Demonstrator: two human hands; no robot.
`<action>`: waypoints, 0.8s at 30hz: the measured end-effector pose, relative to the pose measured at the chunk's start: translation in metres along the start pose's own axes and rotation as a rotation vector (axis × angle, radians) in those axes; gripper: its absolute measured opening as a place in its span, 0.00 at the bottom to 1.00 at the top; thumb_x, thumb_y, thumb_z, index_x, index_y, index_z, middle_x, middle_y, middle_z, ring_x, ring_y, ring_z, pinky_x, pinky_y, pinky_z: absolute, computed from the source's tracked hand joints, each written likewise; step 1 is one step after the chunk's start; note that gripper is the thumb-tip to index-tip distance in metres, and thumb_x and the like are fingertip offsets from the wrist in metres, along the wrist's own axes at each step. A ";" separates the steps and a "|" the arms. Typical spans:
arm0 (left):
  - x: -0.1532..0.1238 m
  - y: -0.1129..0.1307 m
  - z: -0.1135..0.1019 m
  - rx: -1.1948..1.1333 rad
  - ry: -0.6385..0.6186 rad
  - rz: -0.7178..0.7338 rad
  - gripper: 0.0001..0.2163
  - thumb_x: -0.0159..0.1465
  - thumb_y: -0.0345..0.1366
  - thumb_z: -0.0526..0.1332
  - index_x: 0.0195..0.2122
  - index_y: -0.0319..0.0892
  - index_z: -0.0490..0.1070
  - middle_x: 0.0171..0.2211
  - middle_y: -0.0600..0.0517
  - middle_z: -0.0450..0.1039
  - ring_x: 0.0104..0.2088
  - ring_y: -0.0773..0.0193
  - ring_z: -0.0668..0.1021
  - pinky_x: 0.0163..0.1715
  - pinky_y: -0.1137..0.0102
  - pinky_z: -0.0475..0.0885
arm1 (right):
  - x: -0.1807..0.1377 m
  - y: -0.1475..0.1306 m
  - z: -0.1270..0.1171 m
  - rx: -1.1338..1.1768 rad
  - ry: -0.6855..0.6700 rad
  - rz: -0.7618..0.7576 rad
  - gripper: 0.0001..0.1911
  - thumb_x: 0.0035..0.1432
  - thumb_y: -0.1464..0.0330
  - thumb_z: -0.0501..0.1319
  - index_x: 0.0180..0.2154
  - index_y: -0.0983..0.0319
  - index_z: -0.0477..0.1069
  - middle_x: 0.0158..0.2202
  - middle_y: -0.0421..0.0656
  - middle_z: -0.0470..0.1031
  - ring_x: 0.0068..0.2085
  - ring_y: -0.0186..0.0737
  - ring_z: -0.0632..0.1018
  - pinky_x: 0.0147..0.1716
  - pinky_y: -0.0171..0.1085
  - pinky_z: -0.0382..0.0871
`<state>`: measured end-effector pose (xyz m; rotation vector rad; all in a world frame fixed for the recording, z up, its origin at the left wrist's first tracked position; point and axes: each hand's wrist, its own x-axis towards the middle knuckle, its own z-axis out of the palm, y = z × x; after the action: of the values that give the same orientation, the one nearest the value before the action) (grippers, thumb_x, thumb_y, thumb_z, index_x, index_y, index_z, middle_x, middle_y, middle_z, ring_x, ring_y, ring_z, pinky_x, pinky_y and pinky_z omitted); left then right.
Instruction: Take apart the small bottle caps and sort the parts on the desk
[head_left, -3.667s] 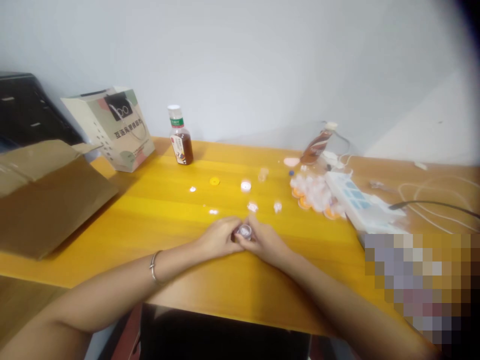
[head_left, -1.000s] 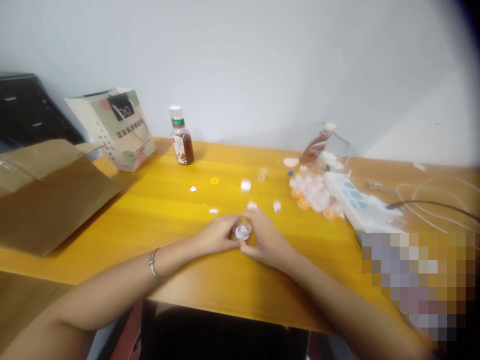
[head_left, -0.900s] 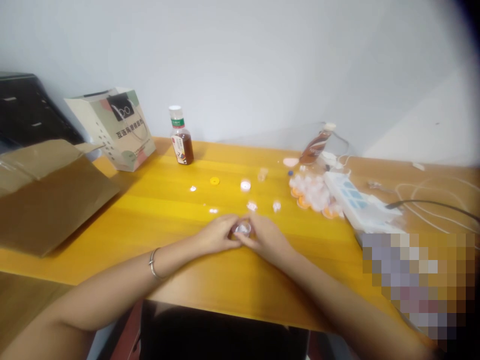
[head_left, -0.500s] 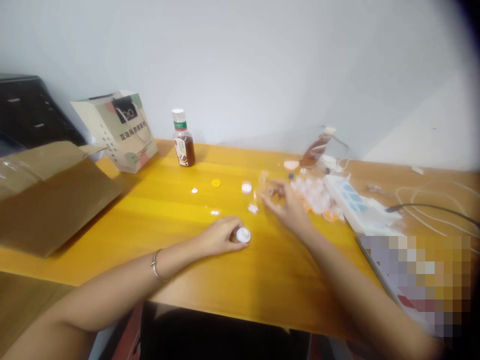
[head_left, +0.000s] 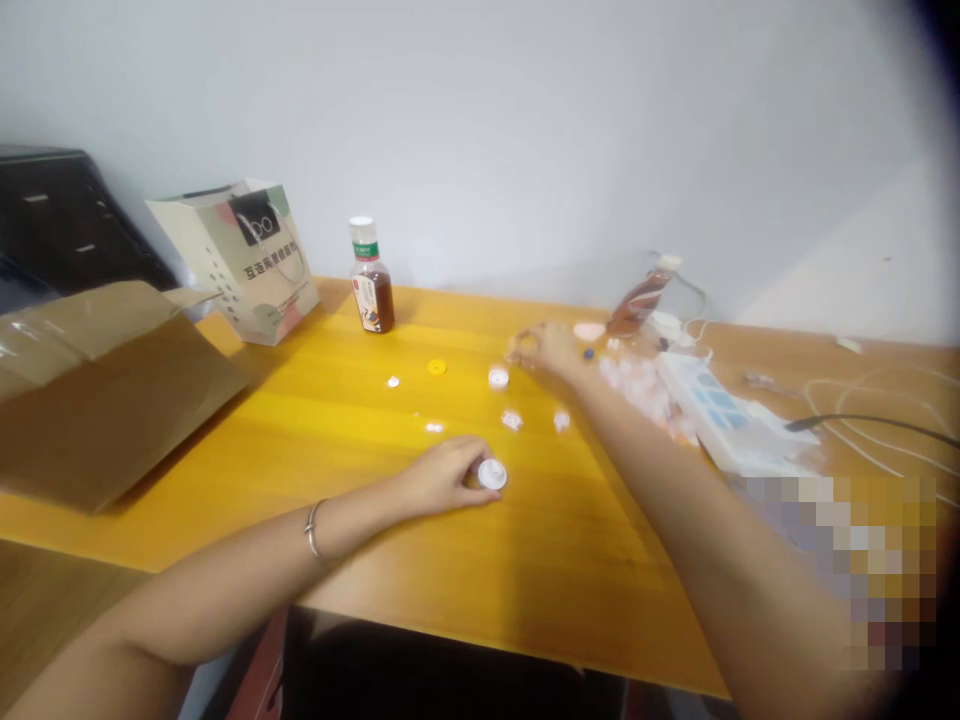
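Observation:
My left hand (head_left: 448,475) rests on the table, thumb and fingers closed round a white round plastic piece (head_left: 493,474) with a raised centre. Farther off, my right hand (head_left: 551,350) is blurred, its fingers curled into a pinch; whatever is between the tips cannot be made out. Just below those fingertips lies a white ring-shaped piece (head_left: 498,378). Two small white toothed-looking parts, one left (head_left: 511,420) and one right (head_left: 562,421), lie between my hands. A yellow disc (head_left: 436,367) and a small white part (head_left: 393,382) are to the left, with tiny white bits (head_left: 434,428) nearer me.
A bottle of dark red liquid (head_left: 373,290) and a paper bag (head_left: 262,270) stand behind, with a cardboard box (head_left: 112,400) at left. On the right are a heap of pale pieces (head_left: 637,385), a tilted brown bottle (head_left: 641,297), a white-and-blue tray (head_left: 705,405) and cables (head_left: 855,420).
My right hand has moved away from me, towards the back of the table. A small white part near its former place is now uncovered. My left hand keeps its hold on the white round piece.

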<state>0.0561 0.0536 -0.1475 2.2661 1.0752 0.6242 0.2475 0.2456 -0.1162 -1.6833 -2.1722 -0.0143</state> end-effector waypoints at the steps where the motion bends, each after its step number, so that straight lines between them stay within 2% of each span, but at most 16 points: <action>1: 0.000 0.000 0.000 -0.002 0.000 -0.002 0.12 0.55 0.41 0.62 0.36 0.41 0.65 0.32 0.52 0.67 0.31 0.65 0.69 0.29 0.73 0.64 | 0.000 0.001 0.001 -0.015 -0.011 0.006 0.16 0.46 0.59 0.64 0.38 0.58 0.74 0.43 0.48 0.68 0.46 0.49 0.66 0.46 0.45 0.58; 8: 0.000 0.002 -0.002 -0.003 -0.005 0.004 0.12 0.55 0.41 0.62 0.36 0.41 0.65 0.31 0.52 0.67 0.31 0.66 0.69 0.29 0.73 0.64 | -0.003 0.002 0.003 -0.033 -0.019 0.025 0.18 0.46 0.58 0.62 0.40 0.58 0.73 0.44 0.47 0.68 0.47 0.48 0.66 0.46 0.43 0.57; 15: -0.001 0.001 -0.001 -0.001 -0.001 0.014 0.12 0.55 0.41 0.61 0.36 0.41 0.65 0.31 0.52 0.67 0.31 0.66 0.69 0.29 0.73 0.63 | -0.010 0.004 0.001 0.024 0.049 0.029 0.22 0.44 0.58 0.64 0.43 0.60 0.71 0.44 0.48 0.67 0.47 0.48 0.66 0.48 0.42 0.56; 24: 0.000 0.002 -0.003 0.004 -0.014 0.010 0.12 0.55 0.41 0.61 0.36 0.41 0.65 0.31 0.52 0.67 0.30 0.66 0.69 0.28 0.73 0.63 | -0.012 0.001 -0.002 0.065 0.095 0.042 0.16 0.45 0.60 0.63 0.38 0.60 0.73 0.43 0.48 0.68 0.47 0.49 0.65 0.48 0.47 0.54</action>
<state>0.0556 0.0530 -0.1442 2.2770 1.0596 0.6097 0.2514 0.2340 -0.1187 -1.6575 -2.0458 -0.0114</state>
